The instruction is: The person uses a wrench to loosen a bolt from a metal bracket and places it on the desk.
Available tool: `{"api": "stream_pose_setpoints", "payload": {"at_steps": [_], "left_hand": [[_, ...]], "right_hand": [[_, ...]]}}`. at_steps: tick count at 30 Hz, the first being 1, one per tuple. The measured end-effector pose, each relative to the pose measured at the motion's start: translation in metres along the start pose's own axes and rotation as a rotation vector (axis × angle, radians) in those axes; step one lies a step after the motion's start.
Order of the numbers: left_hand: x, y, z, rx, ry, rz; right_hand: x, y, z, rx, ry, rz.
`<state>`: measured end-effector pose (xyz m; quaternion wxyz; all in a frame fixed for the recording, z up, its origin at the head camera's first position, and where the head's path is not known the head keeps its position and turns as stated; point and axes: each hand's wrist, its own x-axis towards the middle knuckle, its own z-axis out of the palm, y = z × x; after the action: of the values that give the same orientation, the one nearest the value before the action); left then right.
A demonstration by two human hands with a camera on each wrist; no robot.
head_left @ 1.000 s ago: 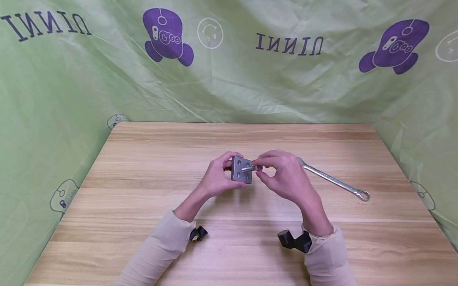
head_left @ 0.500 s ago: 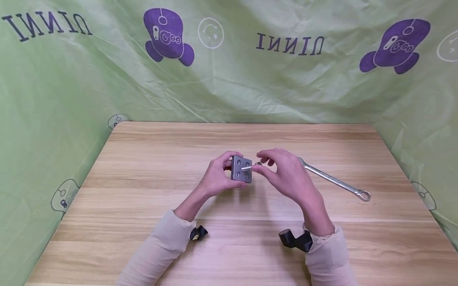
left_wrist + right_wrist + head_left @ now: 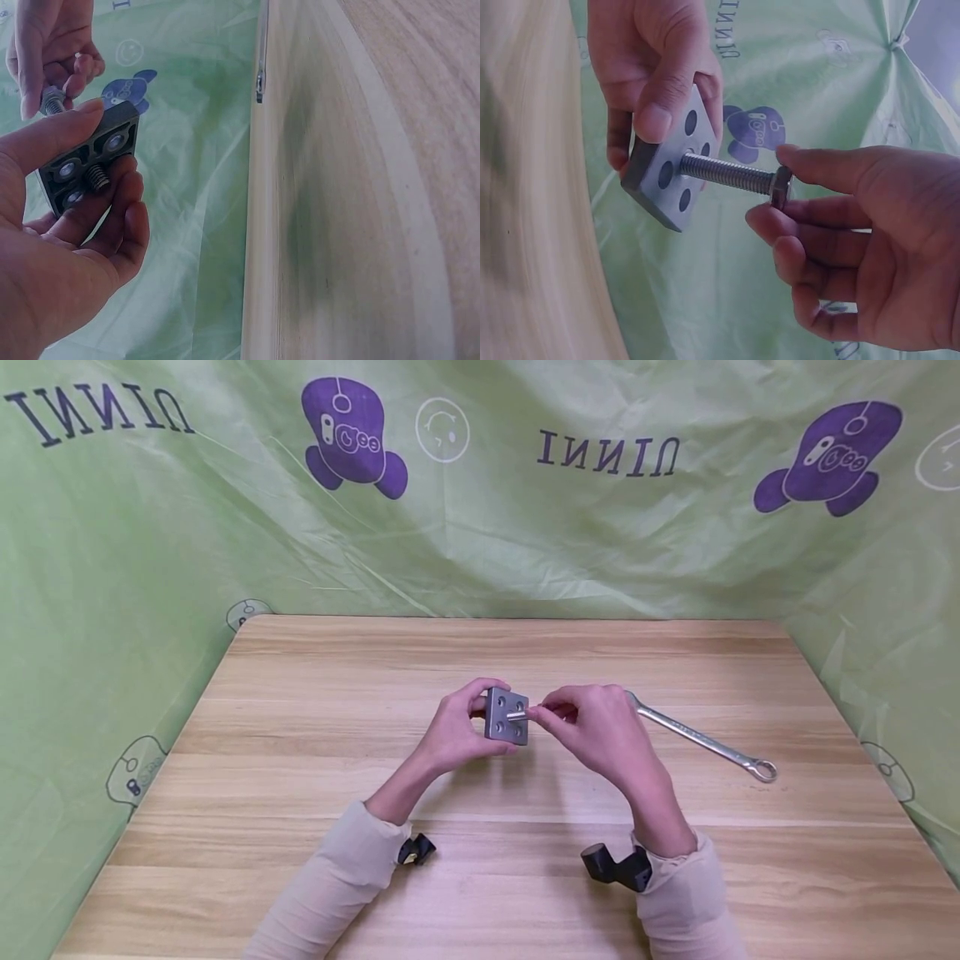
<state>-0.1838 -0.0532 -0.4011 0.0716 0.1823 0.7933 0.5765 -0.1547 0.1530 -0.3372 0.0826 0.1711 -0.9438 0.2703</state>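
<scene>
L hand [image 3: 459,731] grips metal plate [image 3: 498,715] btwn thumb & fingers [image 3: 133,232]; R hand [image 3: 603,731] pinches head of bolt [image 3: 731,174], which enters plate. Only L wrist view shows bolt tip [image 3: 97,178] behind, nr L fingers.

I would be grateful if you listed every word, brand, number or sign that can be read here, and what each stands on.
"INNIU", left to right in the head view: twice on the green cloth; the letters look flipped or turned, so the intended word is uncertain.
Wrench: fine marks on its shaft, too small to read.
Purple figures on the cloth: marks inside, not legible.
Metal plate and bolt: no text seen.
</scene>
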Motion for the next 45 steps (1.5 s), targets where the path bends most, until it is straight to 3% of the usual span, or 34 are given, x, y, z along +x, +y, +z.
{"api": "stream_pose_setpoints", "payload": {"at_steps": [10, 20, 25, 32, 35, 40, 45], "left_hand": [[-0.0008, -0.0003, -0.0004, -0.02, -0.002, 0.007], [0.0005, 0.0007, 0.0002, -0.045, -0.007, 0.01], [0.0009, 0.001, 0.0009, -0.028, -0.006, 0.007], [-0.0003, 0.0014, 0.0003, -0.012, 0.004, 0.004], [-0.0004, 0.0013, -0.0002, -0.005, 0.004, 0.007], [-0.0007, 0.0012, 0.0, -0.003, -0.002, 0.013], [-0.0009, 0.0015, 0.0003, -0.003, -0.009, 0.012]], "right_hand": [[-0.002, 0.0048, -0.0014, 0.032, 0.097, -0.285], [-0.0007, 0.0064, 0.0023, 0.039, 0.178, -0.407], [-0.0021, 0.0076, 0.0016, 0.035, 0.133, -0.338], [-0.0001, 0.0019, -0.0006, 0.018, 0.015, -0.014], [0.0004, 0.0011, -0.001, 0.016, -0.018, 0.064], [0.0001, 0.0004, -0.0014, 0.025, -0.033, 0.07], [-0.0007, 0.0004, -0.0028, 0.046, -0.028, 0.003]]}}
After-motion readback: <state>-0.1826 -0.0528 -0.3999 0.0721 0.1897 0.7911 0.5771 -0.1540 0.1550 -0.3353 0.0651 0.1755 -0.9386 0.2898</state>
